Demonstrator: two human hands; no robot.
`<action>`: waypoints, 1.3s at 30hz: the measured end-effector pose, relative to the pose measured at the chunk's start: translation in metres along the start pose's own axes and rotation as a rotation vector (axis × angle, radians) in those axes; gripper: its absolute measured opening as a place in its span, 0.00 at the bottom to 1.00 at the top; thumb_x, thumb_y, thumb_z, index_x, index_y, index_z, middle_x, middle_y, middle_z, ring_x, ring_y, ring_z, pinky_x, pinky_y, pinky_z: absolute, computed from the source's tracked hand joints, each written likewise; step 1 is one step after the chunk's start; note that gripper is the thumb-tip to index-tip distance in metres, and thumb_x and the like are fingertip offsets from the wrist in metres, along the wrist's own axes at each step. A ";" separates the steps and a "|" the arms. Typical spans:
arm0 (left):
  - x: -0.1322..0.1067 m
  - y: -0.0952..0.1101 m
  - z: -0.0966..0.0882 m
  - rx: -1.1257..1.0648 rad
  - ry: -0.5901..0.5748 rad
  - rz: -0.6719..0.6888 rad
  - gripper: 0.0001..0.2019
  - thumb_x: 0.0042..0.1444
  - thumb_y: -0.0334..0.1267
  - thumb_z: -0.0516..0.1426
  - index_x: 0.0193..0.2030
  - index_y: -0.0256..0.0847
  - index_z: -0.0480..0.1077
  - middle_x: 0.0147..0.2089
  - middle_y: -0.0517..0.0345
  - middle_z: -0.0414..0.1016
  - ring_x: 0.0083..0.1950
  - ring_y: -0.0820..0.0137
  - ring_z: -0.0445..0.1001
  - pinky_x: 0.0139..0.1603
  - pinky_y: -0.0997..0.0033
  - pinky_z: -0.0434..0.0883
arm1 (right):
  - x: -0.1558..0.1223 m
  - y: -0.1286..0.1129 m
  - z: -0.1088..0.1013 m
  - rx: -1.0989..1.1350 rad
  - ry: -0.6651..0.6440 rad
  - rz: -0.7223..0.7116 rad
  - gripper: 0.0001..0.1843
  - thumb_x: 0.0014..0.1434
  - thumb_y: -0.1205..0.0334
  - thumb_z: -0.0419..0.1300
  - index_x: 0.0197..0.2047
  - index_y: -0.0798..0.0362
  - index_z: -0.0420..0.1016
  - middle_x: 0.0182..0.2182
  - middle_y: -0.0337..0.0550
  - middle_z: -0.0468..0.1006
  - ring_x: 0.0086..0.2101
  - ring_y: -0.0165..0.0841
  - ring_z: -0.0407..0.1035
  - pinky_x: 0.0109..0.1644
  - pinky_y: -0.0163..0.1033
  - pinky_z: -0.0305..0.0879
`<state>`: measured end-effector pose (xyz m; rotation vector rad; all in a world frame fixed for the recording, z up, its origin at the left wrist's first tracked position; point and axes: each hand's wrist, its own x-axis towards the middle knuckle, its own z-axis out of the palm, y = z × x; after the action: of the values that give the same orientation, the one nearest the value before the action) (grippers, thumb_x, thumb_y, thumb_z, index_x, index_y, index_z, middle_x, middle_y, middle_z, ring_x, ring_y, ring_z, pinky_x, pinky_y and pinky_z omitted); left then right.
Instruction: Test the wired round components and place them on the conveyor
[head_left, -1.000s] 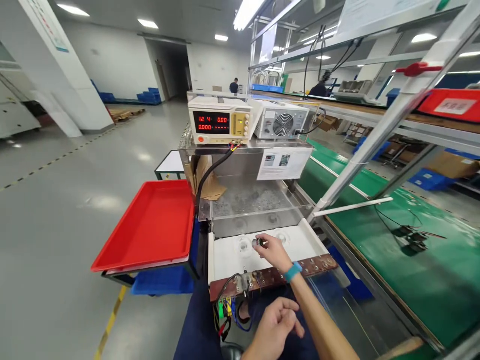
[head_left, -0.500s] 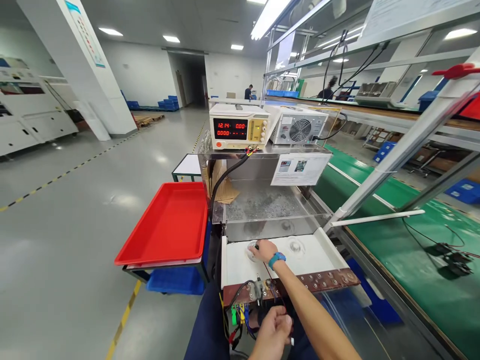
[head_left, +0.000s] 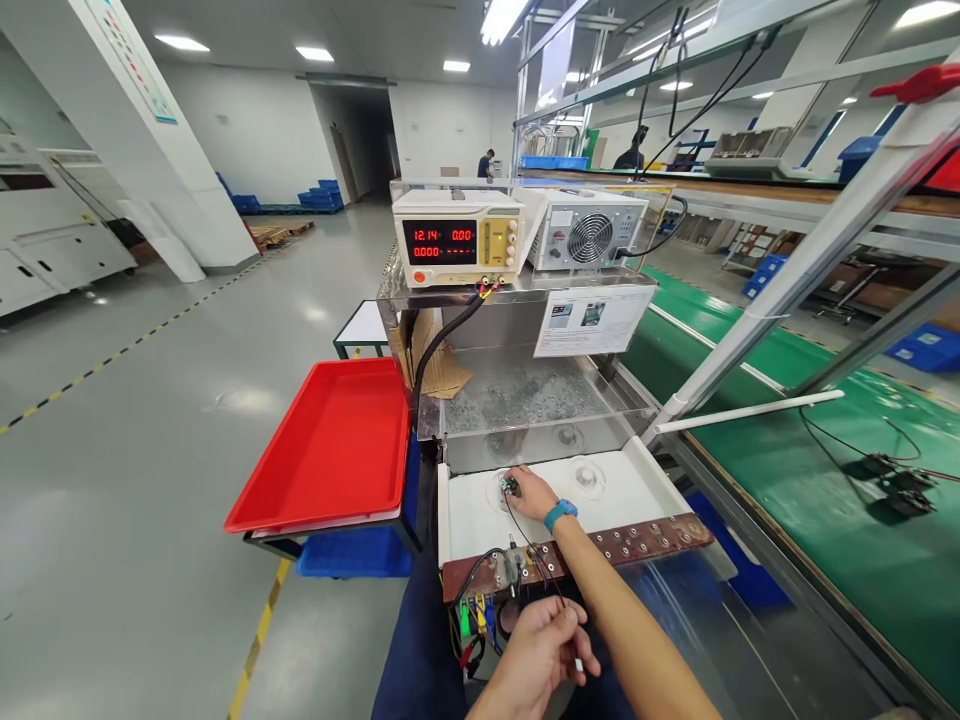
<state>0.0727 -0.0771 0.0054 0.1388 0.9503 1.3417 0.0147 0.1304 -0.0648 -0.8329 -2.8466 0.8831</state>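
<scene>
My right hand, with a blue wristband, reaches onto the white fixture tray. Its fingertips are closed on a small dark component at the left round seat. Thin wires run back from that component, over the brown terminal strip, to my left hand. My left hand is low in the view, above my lap, pinching the wire end with a small white connector. A second round seat lies to the right of my right hand.
A power supply with red digits and a fan-fronted unit stand on the metal shelf behind. A red tray sits to the left. A green conveyor with black wired parts runs on the right. People stand far back.
My right hand has moved from between the seats to the left round seat with the component. My left hand has closed into a pinch on the wire end. The view has shifted a little.
</scene>
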 end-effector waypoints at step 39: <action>0.068 0.073 -0.038 0.781 0.339 0.537 0.12 0.51 0.43 0.58 0.38 0.36 0.72 0.36 0.52 0.78 0.39 0.65 0.75 0.42 0.67 0.70 | 0.009 0.003 0.001 -0.100 -0.008 0.119 0.21 0.51 0.50 0.61 0.46 0.51 0.71 0.38 0.46 0.78 0.39 0.38 0.71 0.37 0.37 0.54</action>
<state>-0.0124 -0.0139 -0.0101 0.8291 1.7839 1.4239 0.0083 0.1370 -0.0680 -1.0214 -2.8949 0.7615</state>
